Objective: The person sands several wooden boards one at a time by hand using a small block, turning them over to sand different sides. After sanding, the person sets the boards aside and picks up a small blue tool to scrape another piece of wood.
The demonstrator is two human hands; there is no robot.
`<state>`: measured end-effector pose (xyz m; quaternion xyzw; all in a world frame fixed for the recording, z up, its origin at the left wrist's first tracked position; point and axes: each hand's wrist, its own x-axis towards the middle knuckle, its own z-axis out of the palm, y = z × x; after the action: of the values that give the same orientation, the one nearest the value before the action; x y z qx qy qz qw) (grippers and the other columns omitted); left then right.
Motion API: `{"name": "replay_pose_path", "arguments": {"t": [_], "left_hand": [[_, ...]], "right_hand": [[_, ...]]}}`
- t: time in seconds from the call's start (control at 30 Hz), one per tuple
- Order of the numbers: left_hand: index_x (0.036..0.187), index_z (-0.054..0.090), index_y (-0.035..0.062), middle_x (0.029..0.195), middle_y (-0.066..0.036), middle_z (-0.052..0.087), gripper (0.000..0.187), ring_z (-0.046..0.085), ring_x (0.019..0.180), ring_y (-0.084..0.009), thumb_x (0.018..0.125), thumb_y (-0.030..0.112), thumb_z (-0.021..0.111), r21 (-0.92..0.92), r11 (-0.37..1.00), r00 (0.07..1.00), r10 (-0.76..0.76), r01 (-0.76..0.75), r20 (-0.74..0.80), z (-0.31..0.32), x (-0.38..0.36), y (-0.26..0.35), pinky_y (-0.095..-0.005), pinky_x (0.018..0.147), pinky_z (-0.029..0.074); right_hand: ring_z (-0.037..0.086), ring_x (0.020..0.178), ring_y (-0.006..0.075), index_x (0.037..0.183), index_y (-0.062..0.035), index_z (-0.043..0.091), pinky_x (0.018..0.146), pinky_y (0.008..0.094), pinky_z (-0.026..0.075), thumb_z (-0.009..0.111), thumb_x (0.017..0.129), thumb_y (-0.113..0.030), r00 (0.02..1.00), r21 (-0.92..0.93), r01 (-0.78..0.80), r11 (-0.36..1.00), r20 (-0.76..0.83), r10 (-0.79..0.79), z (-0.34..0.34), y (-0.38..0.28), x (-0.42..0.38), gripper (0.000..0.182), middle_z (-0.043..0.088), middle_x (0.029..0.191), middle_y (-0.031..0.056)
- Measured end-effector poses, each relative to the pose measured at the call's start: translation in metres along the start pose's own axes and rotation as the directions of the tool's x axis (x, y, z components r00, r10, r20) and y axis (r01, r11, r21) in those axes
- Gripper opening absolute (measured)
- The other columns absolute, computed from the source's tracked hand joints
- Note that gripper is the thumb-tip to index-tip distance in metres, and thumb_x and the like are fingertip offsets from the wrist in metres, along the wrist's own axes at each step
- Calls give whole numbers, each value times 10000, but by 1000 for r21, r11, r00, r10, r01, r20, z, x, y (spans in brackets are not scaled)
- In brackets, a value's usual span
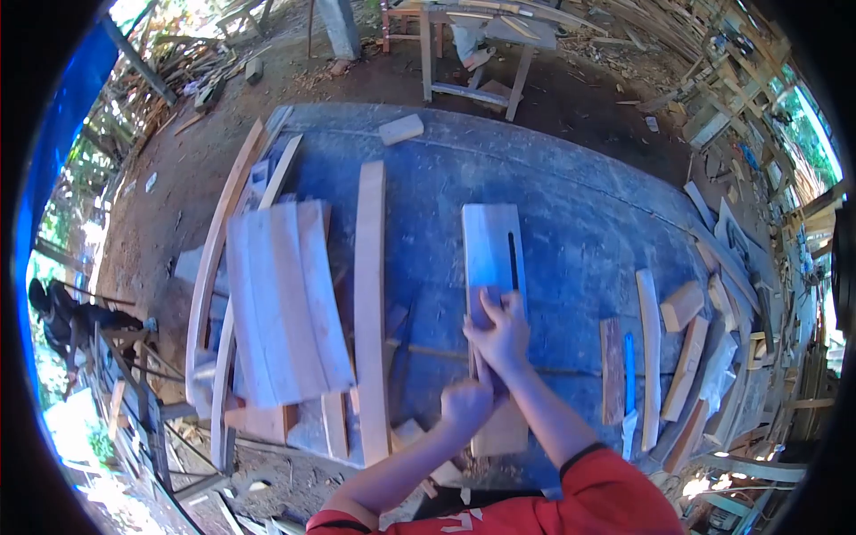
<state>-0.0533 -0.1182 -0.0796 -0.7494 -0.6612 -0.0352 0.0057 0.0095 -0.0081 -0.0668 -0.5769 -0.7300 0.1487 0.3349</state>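
Observation:
A wooden board with a long dark slot near its right edge lies lengthwise on the blue worktable. Over its middle, my right hand is closed, with the fingertips pressed down close to the board's face. My left hand is a fist lower down, at the board's left edge. Between the two hands shows a narrow wooden strip, which both seem to grip; its ends are hidden by my fingers. The near end of the board shows below my right wrist.
The blue worktable carries a wide panel of joined strips and a long batten on the left. A small block sits at the far edge. On the right are a blue tool-like piece and several offcuts. Another bench stands beyond.

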Motion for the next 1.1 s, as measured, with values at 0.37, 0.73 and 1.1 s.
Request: {"name": "replay_pose_path", "arguments": {"t": [0.37, 0.73, 1.1], "left_hand": [[1331, 198, -49, 719, -95, 652, 971, 644, 617, -241, 703, 598, 558, -112, 953, 949, -257, 280, 184, -69, 288, -68, -362, 526, 507], [1273, 288, -143, 454, -19, 515, 1012, 522, 367, -146, 675, 620, 578, -236, 965, 968, -53, 112, 244, -43, -112, 56, -301, 325, 398], [1178, 420, -103, 440, 10, 507, 870, 506, 340, -116, 717, 627, 531, -128, 991, 970, 2, 31, 244, -21, -146, 61, -265, 293, 385]], "right_hand": [[576, 943, 288, 1106, -157, 612, 770, 389, 489, 726, 600, -381, 999, -17, -36, 999, 1, 36, 41, 14, 285, 565, 494, 1057, 120], [575, 790, 291, 1090, -110, 612, 663, 370, 492, 728, 615, -298, 985, 41, -102, 994, 144, 95, -65, -26, -110, 524, 491, 936, 119], [557, 693, 239, 1041, -136, 635, 538, 346, 488, 724, 590, -319, 1000, -68, 1, 998, 5, -1, -52, -10, -155, 495, 467, 890, 77]]}}
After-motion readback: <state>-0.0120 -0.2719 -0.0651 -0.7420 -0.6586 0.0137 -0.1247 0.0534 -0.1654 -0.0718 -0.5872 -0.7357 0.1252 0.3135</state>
